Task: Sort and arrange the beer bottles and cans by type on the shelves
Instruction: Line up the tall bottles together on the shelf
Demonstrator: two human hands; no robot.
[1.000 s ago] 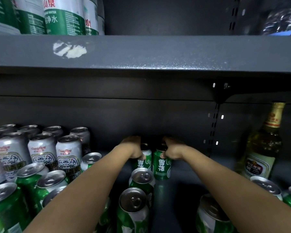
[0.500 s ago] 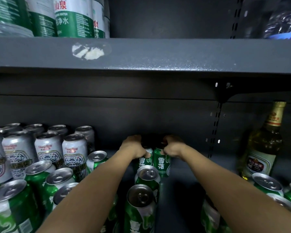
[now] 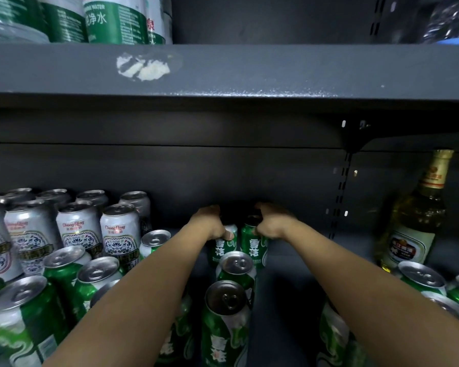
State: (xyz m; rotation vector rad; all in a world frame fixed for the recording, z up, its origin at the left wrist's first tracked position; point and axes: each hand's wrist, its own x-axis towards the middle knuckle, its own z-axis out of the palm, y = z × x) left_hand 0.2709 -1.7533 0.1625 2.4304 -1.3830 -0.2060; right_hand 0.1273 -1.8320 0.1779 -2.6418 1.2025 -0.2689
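Your left hand [image 3: 210, 225] and right hand [image 3: 272, 225] each grip a green metal beer can [image 3: 255, 247] at the shelf's back. The silver cans [image 3: 119, 231] are grouped. Loose green cans near the glass bottle [image 3: 414, 215] still need sorting.

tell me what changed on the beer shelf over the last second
Almost nothing. Left hand and right hand each keep their grip on a green can, left can and right can, side by side at the back of the shelf. Only the camera shifted slightly. The silver cans and bottle stayed put.
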